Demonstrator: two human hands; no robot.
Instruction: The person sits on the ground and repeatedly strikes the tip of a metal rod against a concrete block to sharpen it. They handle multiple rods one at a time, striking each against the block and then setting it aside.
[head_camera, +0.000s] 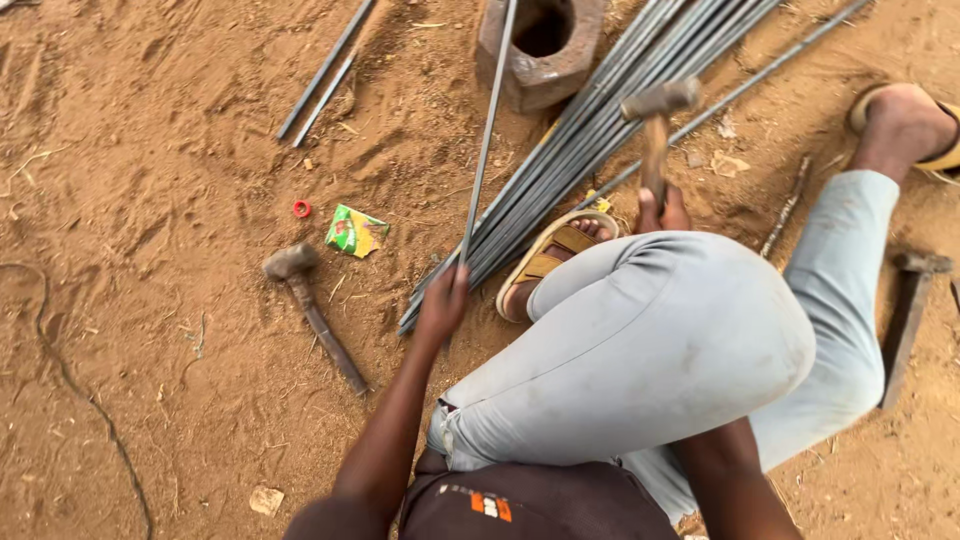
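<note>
Head view:
Left hand (443, 300): closed around a thin steel rod (487, 135), gripped at its near end.
Steel rod: ran from the left hand up across the rim of a hollow stone block (545, 45).
Right hand (661, 210): clenched on the wooden handle of a hammer (657, 115), head raised over the rod bundle (590, 130).
Rod bundle: lay slantwise on sandy ground, touching a sandalled foot (555, 260).
Second hammer (305, 300): lay on sand, left of the left hand, apart from it.
Green wrapper (354, 230): just beside second hammer.

Three hammers (655, 125) (310, 310) (908, 315); two sandals (555, 255) (940, 150); one rod bundle (600, 130); one green packet (354, 231); one red ring (301, 208).
</note>
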